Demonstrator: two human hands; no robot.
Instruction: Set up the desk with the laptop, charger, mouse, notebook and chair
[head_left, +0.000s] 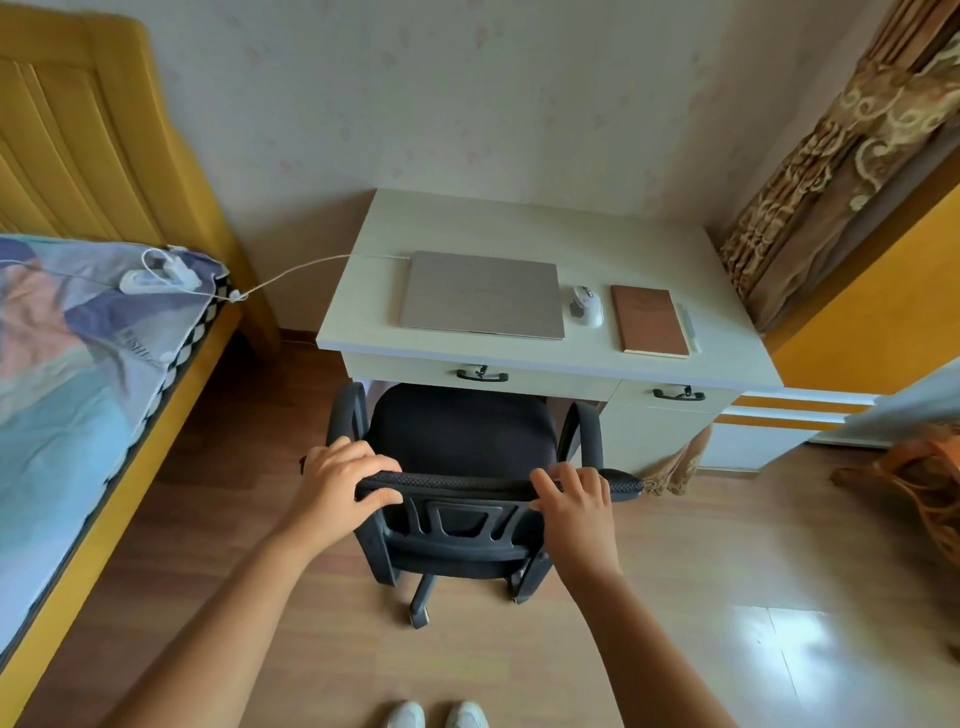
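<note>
A black mesh office chair (462, 431) stands in front of the white desk (519, 228), its seat partly under the desk edge. My left hand (345, 480) grips the left end of the backrest top, thumb under the rim. My right hand (574, 499) holds the right part of the same rim. On the desk lie a closed grey laptop (483, 296), a white mouse (587, 306) right of it, and a brown notebook (649, 322) with a pen (690, 327) beside it. A white charger cable (296, 273) runs from the laptop to a charger brick and power strip (161, 278) on the bed.
A bed (78, 364) with a patterned blue cover and yellow wooden frame fills the left side. A brown patterned curtain (831, 171) hangs right of the desk. Orange fabric (919, 483) lies at the right edge. The floor is wood, and my white shoes (436, 716) show at the bottom.
</note>
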